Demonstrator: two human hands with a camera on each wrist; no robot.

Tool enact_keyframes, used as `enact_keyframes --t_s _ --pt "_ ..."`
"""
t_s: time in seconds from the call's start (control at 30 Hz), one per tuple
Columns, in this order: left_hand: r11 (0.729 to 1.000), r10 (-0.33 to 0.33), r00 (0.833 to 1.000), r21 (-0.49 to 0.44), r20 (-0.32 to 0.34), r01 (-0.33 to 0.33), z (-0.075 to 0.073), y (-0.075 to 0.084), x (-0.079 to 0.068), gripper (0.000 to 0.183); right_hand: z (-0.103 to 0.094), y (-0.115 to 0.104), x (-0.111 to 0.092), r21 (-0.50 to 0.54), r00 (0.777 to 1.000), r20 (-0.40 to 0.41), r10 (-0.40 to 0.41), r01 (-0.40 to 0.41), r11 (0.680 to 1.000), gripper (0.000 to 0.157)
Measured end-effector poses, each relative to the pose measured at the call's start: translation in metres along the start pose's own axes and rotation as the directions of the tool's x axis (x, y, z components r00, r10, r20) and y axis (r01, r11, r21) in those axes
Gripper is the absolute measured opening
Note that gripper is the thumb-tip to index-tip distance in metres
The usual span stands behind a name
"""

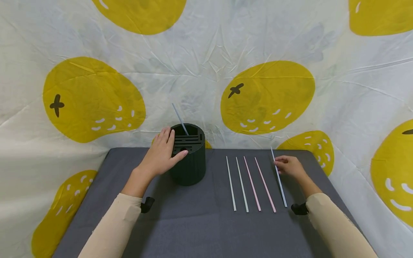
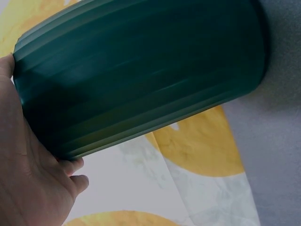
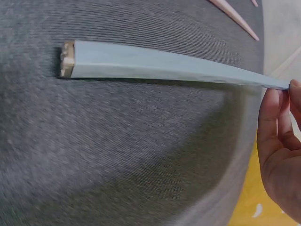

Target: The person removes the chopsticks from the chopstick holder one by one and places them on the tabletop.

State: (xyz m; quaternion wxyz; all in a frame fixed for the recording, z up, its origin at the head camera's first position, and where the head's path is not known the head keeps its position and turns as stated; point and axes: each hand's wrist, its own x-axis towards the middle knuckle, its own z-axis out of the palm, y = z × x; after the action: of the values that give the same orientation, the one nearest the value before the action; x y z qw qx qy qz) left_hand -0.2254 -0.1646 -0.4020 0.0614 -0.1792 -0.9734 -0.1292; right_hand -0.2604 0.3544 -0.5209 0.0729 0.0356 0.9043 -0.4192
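My left hand (image 1: 161, 150) rests against the left side of a dark green round utensil holder (image 1: 190, 168), its fingers straight along the rim and the thumb reaching over the front edge. The holder's upright ribbed wall (image 2: 141, 70) fills much of the left wrist view. One light blue chopstick (image 1: 179, 117) leans in the holder's rear opening, behind the slotted top. Over the right of the table, my right hand (image 1: 290, 166) pinches another light blue chopstick (image 1: 280, 182) near its thin far end. The thick end (image 3: 68, 59) sits right at the cloth.
Left of the held chopstick lie two pink chopsticks (image 1: 265, 184) and two pale whitish-green chopsticks (image 1: 230, 182), side by side with their thin ends away from me. A grey cloth (image 1: 193, 222) covers the table. Behind it hangs a white curtain (image 1: 200, 89) with yellow fruit prints.
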Motion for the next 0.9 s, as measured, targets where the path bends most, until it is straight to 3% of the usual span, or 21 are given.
enact_keyframes --t_s 0.4,0.9 --pt "1.0 -0.004 1.0 0.004 0.004 0.004 -0.002 0.001 -0.002 0.103 0.018 0.013 0.004 0.016 0.994 -0.024 0.11 -0.11 0.994 0.036" --pt "1.0 -0.01 1.0 0.002 0.008 0.01 -0.001 0.002 -0.001 0.102 0.032 0.009 -0.003 -0.06 0.991 -0.115 0.075 -0.082 0.995 0.027"
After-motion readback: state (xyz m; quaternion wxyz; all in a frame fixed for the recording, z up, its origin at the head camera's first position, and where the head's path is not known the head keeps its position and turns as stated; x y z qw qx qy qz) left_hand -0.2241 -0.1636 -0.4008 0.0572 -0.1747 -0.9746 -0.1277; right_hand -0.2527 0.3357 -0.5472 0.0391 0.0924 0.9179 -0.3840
